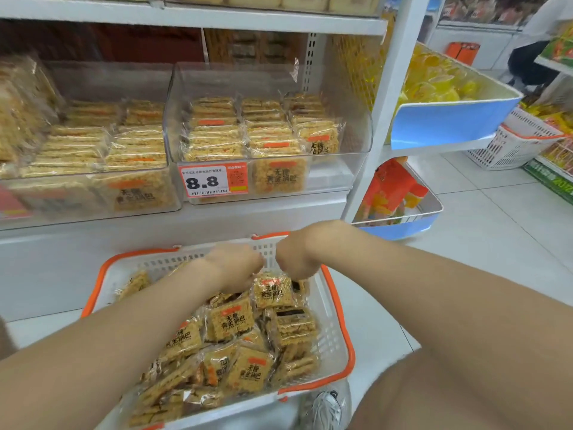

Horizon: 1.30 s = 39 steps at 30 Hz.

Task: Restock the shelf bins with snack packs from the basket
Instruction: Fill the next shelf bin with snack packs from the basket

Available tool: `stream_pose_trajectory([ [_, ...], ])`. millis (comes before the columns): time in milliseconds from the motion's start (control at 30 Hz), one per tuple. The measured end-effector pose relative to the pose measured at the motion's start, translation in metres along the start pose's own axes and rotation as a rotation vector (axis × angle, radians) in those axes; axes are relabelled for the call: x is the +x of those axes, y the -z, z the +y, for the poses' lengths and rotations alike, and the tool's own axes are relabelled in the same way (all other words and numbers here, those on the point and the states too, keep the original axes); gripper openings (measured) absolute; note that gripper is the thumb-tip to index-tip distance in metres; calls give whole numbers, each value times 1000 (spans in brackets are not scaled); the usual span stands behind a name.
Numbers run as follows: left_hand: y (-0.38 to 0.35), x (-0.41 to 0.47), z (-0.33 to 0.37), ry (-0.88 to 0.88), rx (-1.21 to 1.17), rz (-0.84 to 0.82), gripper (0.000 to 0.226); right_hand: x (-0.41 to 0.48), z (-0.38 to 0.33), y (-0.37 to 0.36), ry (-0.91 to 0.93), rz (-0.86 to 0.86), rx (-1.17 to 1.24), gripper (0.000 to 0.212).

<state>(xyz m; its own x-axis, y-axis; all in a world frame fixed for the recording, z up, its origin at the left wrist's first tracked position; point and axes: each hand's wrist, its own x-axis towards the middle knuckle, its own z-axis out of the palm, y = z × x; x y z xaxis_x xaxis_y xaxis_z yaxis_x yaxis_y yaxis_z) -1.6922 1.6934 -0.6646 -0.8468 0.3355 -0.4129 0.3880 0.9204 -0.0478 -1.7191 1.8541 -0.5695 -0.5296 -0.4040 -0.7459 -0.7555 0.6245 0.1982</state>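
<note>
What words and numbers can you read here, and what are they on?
"8.8": price tag on the front of the clear bin.
"无糖 黄金锅巴": snack pack in that bin, and packs in the basket.
Small print on the price tag: too blurred to read.
Green sign at far right: too blurred to read.

Bright, even overhead shop light, soft shadows. Glare on clear shelf bins (350, 119) & floor tiles (496, 218). Wide-angle bend at edges; far left blurry, near forearms soft.
</note>
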Motion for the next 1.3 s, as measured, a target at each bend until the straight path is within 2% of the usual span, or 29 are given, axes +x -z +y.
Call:
stream_pose_trajectory([
  [100,-37,0,-4,56,-66,-424,34,6,-7,5,39,35,56,42],
  [200,-65,-3,-5,120,-140,-518,58,7,-11,13,83,76,42,51],
  [267,-78,-3,-5,134,-179,-479,62,7,-13,18,103,104,13,49],
  [300,-82,-2,-6,140,-189,-456,58,7,-14,20,109,117,3,47],
  [400,-91,1,-3,150,-195,-408,22,10,-15,25,127,161,-28,44],
  [500,-93,1,5,153,-182,-397,7,11,-16,29,148,173,-69,42],
  [700,-52,0,1,187,-231,-392,18,5,-11,39,150,175,-72,45],
  [767,-19,-4,-3,156,-291,-361,22,-1,-5,42,138,196,-2,50],
  [867,35,-20,-7,64,-406,-272,21,-6,7,46,119,236,43,41],
  [967,69,-33,-14,52,-684,-126,28,-11,20,45,92,230,22,42],
  [1067,89,-46,-18,50,-906,-12,23,-16,28,44,93,252,72,34],
  [1167,100,-55,-20,41,-912,55,22,-25,34,46,120,341,203,33],
  [1300,107,-61,-20,24,-863,92,26,-34,35,48,130,372,271,32],
])
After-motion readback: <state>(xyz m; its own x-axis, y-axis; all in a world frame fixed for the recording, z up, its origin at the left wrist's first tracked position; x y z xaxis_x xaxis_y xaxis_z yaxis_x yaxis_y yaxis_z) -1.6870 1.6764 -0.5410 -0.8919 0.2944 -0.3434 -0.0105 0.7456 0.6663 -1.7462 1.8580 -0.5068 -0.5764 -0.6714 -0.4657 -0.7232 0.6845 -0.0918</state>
